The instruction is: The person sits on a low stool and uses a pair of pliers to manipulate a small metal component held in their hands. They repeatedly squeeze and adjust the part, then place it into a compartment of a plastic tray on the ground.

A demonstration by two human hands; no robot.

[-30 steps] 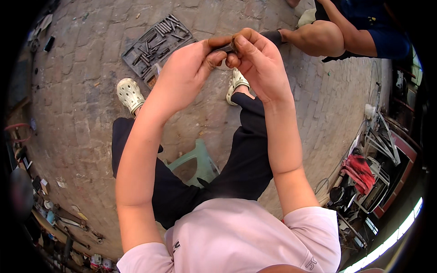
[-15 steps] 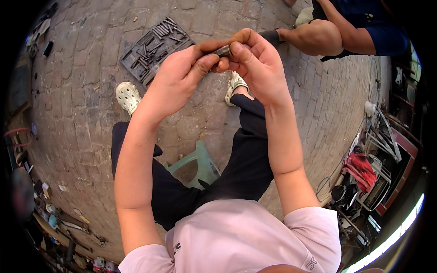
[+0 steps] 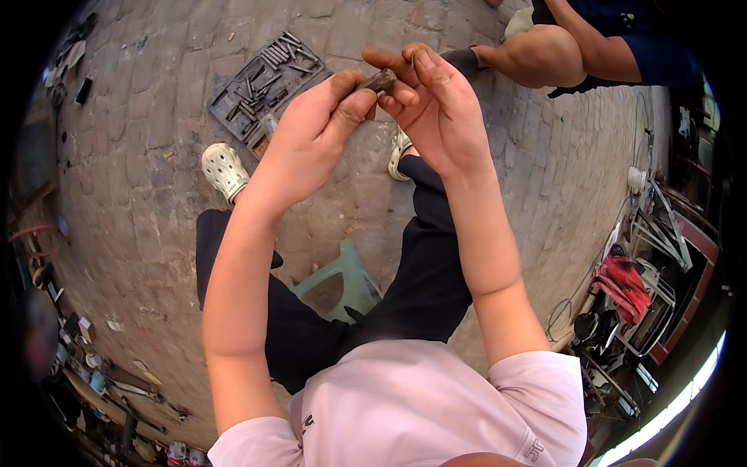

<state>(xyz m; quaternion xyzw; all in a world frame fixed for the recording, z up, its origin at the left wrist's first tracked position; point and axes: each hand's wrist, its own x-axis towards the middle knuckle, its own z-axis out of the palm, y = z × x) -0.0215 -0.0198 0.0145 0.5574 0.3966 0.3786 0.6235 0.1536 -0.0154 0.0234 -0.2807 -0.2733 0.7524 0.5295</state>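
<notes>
I see both hands raised in front of the chest, meeting at about 12 o'clock in the head view. The left hand [image 3: 311, 132] pinches one end of a small dark metal piece [image 3: 381, 79] between thumb and forefinger, fingers narrow and closed on it. The right hand [image 3: 436, 109] meets it from the 1 o'clock side: its fingertips [image 3: 401, 89] curl against the other end of the piece, while the forefinger and middle finger stand up straighter above it. I judge the two-ended grip keeps so short a part from slipping and leaves its middle bare to look at or turn; whether the right hand truly clamps it or only steadies it, I cannot tell.

The piece is held in the air, well above the paved floor [image 3: 156, 156], not resting on anything. Below the hands, toward 11 o'clock, an open dark tool case [image 3: 264, 78] lies flat on the paving with sockets and bits in rows, near enough to reach from the seat. The person sits on a pale green plastic stool [image 3: 342, 276], legs in dark trousers spread, one white perforated clog [image 3: 226, 171] at 10 o'clock and the other clog [image 3: 399, 152] just under the right wrist. Another person's bare knee [image 3: 545, 54] shows at 1 o'clock, apart from the hands.
</notes>
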